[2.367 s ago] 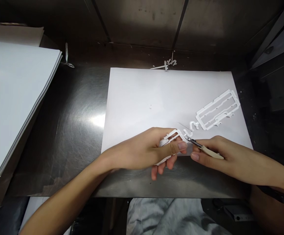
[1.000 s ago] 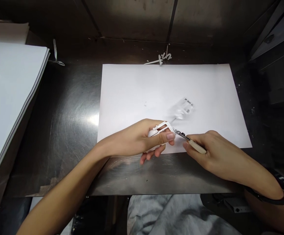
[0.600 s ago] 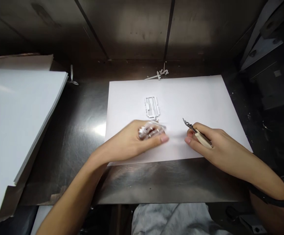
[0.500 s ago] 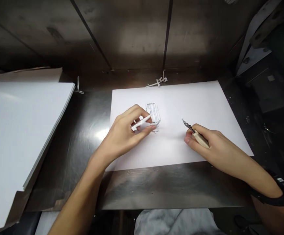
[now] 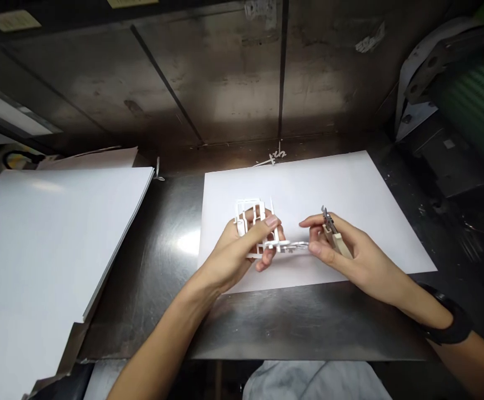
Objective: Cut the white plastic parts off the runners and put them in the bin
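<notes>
My left hand is closed round a white plastic sprue frame with thin bars, held up over the white paper sheet. From its lower right side, thin white plastic strips stretch across to my right hand. The right thumb touches the strips' far end; whether it pinches them I cannot tell. Also in my right hand is a pair of nippers with cream handles, lying against the palm, its metal jaws pointing up and away.
The paper lies on a dark metal bench. White plastic scraps lie just beyond its far edge. At left stands a thick stack of white sheets. A metal wall closes off the back, and dark machinery is at right.
My left hand has lifted the sprue frame off the paper and turned it upright. My right hand has come closer, reaching the strips, and the nippers have tipped more upward. The view has shifted.
</notes>
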Demonstrator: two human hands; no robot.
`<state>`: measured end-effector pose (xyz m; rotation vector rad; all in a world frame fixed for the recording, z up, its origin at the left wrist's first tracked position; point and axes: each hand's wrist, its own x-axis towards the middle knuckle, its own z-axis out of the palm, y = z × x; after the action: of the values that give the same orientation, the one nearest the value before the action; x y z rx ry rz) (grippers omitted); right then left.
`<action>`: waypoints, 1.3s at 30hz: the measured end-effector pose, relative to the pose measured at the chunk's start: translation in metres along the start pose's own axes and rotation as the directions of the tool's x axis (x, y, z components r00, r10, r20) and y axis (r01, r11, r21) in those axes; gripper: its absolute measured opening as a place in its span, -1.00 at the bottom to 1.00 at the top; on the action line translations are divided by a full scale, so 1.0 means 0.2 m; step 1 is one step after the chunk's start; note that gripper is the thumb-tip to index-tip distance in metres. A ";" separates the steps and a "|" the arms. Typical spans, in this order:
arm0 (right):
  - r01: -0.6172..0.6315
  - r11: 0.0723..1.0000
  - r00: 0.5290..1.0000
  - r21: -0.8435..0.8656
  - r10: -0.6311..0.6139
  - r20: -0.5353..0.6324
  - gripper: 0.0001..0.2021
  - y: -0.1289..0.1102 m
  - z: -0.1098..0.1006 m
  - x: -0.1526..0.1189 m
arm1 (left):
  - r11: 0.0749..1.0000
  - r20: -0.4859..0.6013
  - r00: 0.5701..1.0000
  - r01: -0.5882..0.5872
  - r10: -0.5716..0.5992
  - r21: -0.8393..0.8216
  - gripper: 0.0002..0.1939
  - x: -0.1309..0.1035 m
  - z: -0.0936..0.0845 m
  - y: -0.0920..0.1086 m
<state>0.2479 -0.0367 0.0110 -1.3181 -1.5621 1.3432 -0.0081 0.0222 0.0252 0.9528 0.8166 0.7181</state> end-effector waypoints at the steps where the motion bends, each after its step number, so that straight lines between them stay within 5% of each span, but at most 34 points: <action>1: 0.009 0.999 0.999 0.049 -0.012 0.049 -0.74 -0.01 0.00 0.00 | 0.991 -0.008 0.998 0.064 -0.065 -0.116 -0.67 -0.01 0.01 0.00; 7: 0.002 0.999 0.994 0.034 -0.005 0.111 -0.79 -0.02 0.02 0.00 | 0.889 0.038 0.956 0.284 -0.290 -0.360 -0.76 0.03 0.01 -0.07; 14: -0.018 0.996 0.996 0.087 0.026 -0.084 -0.77 -0.01 0.01 0.00 | 0.968 -0.068 0.993 0.074 -0.093 -0.239 -0.53 0.03 0.02 -0.14; 20: -0.077 0.974 0.992 0.214 0.095 -0.077 -0.76 0.00 0.02 0.01 | 0.993 0.097 0.994 -0.053 0.043 0.103 -0.66 -0.01 0.11 -0.18; 25: -0.083 0.982 0.994 0.167 0.095 -0.063 -0.77 -0.02 0.01 0.00 | 0.996 0.056 0.997 -0.056 0.052 0.068 -0.76 -0.03 0.13 -0.18; 32: -0.109 0.974 0.994 0.199 0.105 0.033 -0.81 -0.01 -0.07 0.00 | 0.980 0.001 0.998 0.055 -0.056 -0.190 -0.71 -0.01 0.15 -0.21; 36: -0.263 0.948 0.962 0.181 0.243 0.126 -0.60 -0.01 -0.16 -0.01 | 0.995 -0.067 0.998 -0.007 0.000 -0.102 -0.67 0.00 0.14 -0.21; 39: -0.229 0.968 0.972 0.103 0.222 0.074 -0.71 -0.03 -0.18 -0.01 | 0.999 -0.083 0.996 -0.043 0.043 0.000 -0.70 0.00 0.13 -0.21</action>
<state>0.2808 -0.0279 0.0264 -1.4300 -1.3874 1.6010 0.0198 -0.0053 -0.0031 0.9462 0.8698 0.7994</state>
